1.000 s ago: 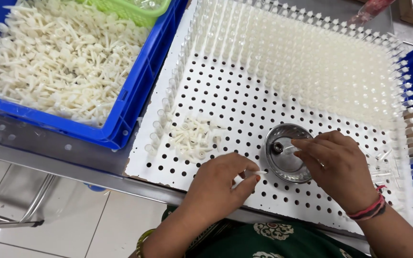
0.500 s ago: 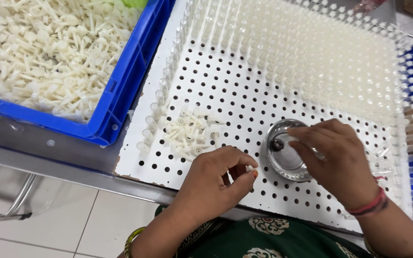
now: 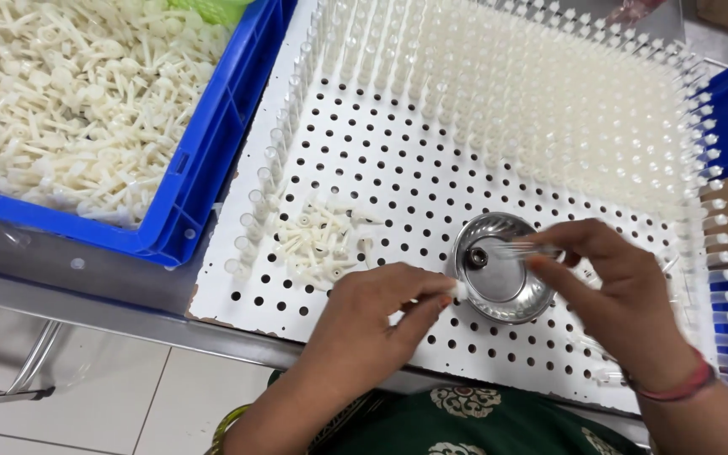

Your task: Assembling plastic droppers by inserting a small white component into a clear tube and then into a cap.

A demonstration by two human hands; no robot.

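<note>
Two hands flank one round steel bowl [image 3: 499, 270]: left hand [image 3: 377, 316] pinches one small white plastic piece [image 3: 457, 289], right hand [image 3: 621, 295] grips one clear plastic tube [image 3: 522, 250] above it.

Left hand [image 3: 372, 324] palm-down, fingertips pinched; right hand [image 3: 621, 295] beside it (wrist bent), thumb and forefinger pinched.
</note>
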